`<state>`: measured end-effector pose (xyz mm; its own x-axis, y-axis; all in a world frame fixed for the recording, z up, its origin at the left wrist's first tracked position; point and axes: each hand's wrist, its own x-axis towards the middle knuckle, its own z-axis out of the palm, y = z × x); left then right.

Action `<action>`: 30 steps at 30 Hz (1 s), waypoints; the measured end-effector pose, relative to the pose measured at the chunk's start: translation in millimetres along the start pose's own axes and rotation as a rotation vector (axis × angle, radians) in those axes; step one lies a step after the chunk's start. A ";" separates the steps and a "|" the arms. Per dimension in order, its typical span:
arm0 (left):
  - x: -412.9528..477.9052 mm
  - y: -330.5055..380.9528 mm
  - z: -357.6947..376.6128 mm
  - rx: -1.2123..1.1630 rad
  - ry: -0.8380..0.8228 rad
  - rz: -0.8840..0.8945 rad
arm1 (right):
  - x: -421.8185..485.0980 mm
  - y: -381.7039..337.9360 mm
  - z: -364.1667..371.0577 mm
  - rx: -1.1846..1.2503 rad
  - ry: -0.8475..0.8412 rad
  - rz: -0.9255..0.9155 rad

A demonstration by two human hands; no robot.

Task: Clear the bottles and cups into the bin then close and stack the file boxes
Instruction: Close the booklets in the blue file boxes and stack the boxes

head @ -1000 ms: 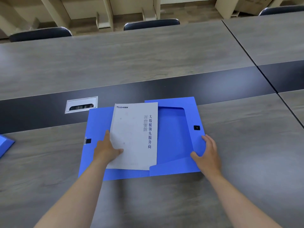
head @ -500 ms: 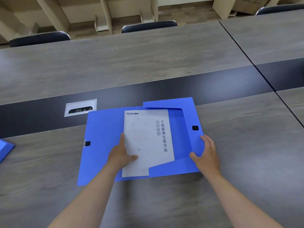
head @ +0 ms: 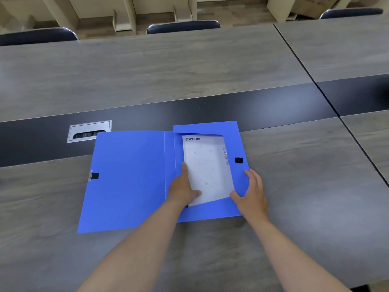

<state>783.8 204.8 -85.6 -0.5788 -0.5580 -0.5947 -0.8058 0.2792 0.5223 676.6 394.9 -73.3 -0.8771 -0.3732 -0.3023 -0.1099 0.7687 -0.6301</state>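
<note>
Blue file box [head: 130, 180] lies open and flat on the grey table [head: 147, 70], near edge, cover spread out to the left. Right half holds a white booklet [head: 207, 165], its top and right edges tucked under the box's blue flaps, logo end pointing away. Left hand [head: 183, 190] rests at the booklet's left edge: fingers straight along that edge, thumb laid across the paper near the lower corner; grip wide, flat, closed on nothing. Right hand [head: 252, 192] rests on the box's right flap, fingers spread and straight, thumb touching the lower flap by the booklet's corner; grip wide too. Black snap [head: 239, 160] on the right flap just beyond the fingertips. Metal cable port [head: 89, 131] set in the table's dark centre strip, just beyond the cover's far left corner. Dark chairs [head: 183, 26] along the far side.
</note>
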 end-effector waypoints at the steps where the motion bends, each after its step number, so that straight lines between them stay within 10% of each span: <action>1: 0.7 -3.1 -1.9 -0.015 -0.005 0.017 | 0.1 0.5 -0.3 -0.004 0.003 -0.004; 16: -37.9 -152.1 -103.3 -0.207 0.718 -0.075 | 0.0 0.1 2.4 -0.002 0.020 -0.018; 30: -88.7 -179.8 -174.6 -0.739 0.615 -0.218 | 1.3 1.1 2.7 0.007 0.025 -0.027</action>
<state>1001.9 67.6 -20.1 -0.0923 -0.9071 -0.4107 -0.4848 -0.3194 0.8142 676.5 393.9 -76.3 -0.8855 -0.3802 -0.2673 -0.1303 0.7552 -0.6424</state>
